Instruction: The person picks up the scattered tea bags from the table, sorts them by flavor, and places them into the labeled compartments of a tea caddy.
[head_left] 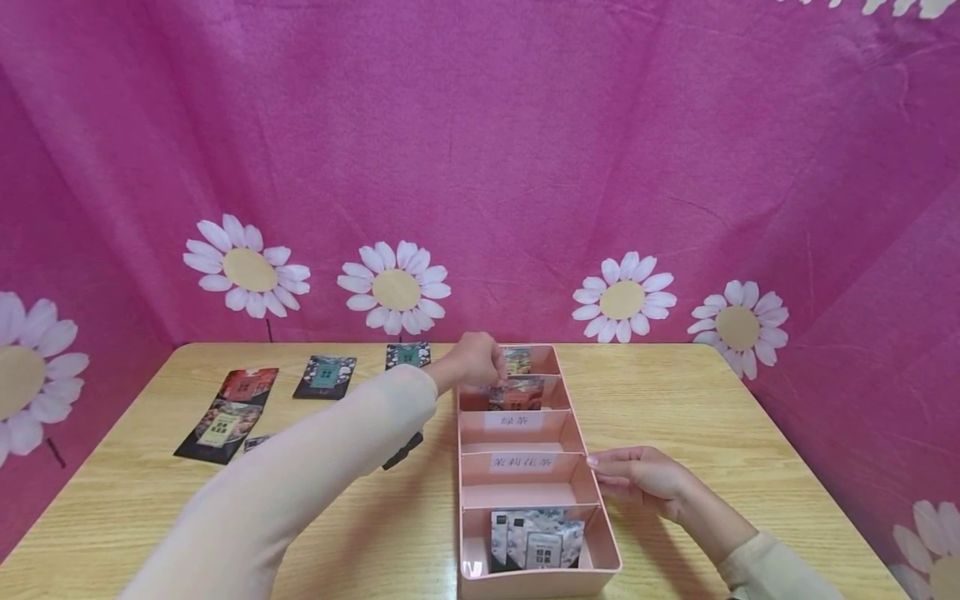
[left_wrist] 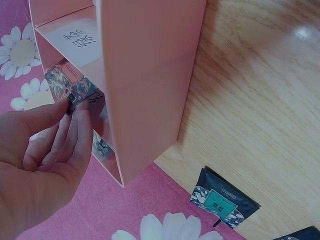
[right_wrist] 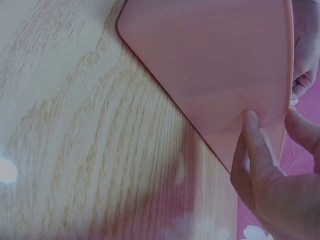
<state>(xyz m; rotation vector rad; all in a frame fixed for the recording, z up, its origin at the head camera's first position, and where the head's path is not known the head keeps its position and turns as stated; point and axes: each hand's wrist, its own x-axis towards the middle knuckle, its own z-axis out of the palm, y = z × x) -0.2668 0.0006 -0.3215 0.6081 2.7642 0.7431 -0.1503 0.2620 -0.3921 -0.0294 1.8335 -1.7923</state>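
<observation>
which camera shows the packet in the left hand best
The left wrist view: the packet is large there, pinched by the left hand, with its reddish label showing. The head view shows it smaller, in a compartment of the pink box. None of it shows in the right wrist view.

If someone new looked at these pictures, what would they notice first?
Probably the bright pink curtain behind the table, with its big white daisies. Next, maybe the long pink box standing on the table, split into compartments. Then the left hand, pinching a reddish packet at the second compartment from the far end, while the right hand touches the box's side.
</observation>
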